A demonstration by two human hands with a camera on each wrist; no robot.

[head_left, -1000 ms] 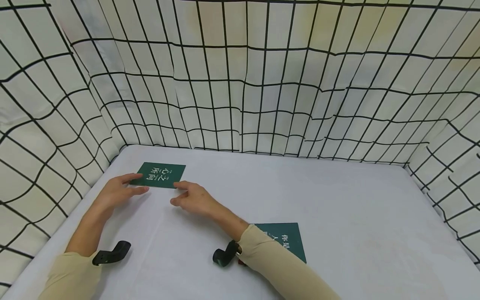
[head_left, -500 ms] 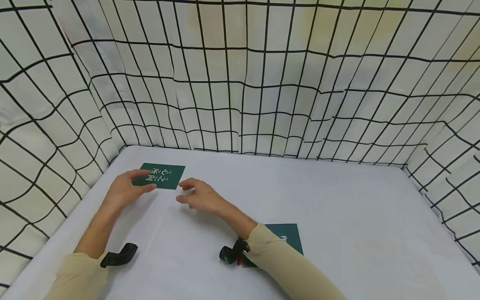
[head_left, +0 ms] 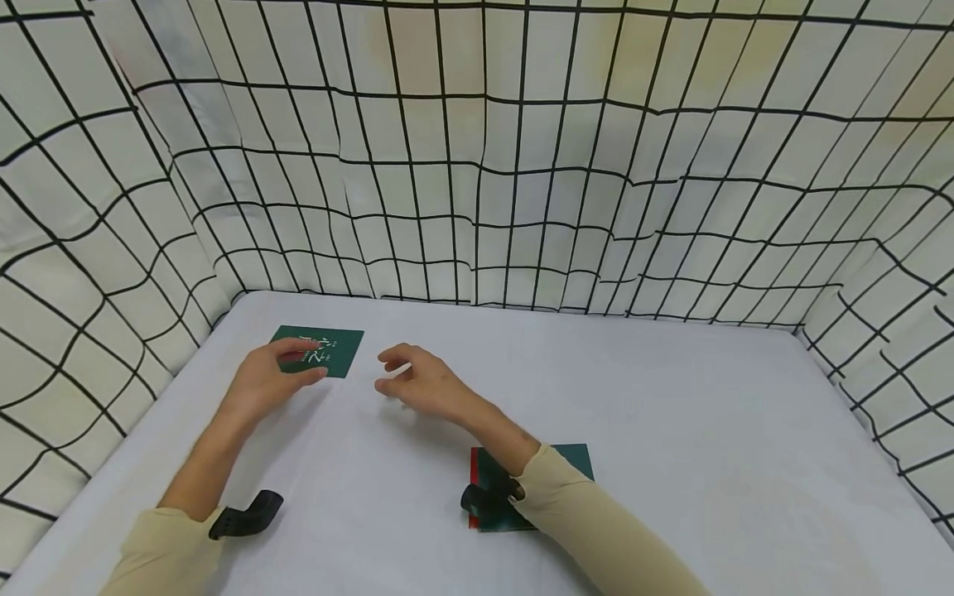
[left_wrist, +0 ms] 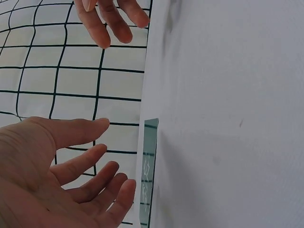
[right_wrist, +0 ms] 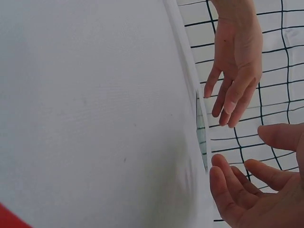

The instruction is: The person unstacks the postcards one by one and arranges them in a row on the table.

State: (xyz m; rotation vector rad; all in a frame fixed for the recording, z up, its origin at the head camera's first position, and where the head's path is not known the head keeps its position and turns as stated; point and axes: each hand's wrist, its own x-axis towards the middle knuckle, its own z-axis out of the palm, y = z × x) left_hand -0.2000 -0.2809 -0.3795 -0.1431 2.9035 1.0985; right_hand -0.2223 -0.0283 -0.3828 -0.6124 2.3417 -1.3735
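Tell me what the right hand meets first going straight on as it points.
The right hand would likely reach the far green card first, though it may pass above it; height is unclear.

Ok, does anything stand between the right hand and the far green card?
Nothing visible does: in the head view only white tabletop shows between the right hand and the far green card. The left hand appears over the card's left part and might hinder reaching that side.

Beige sleeves (head_left: 607, 526) meet black, angled wrist cameras (head_left: 248, 516).
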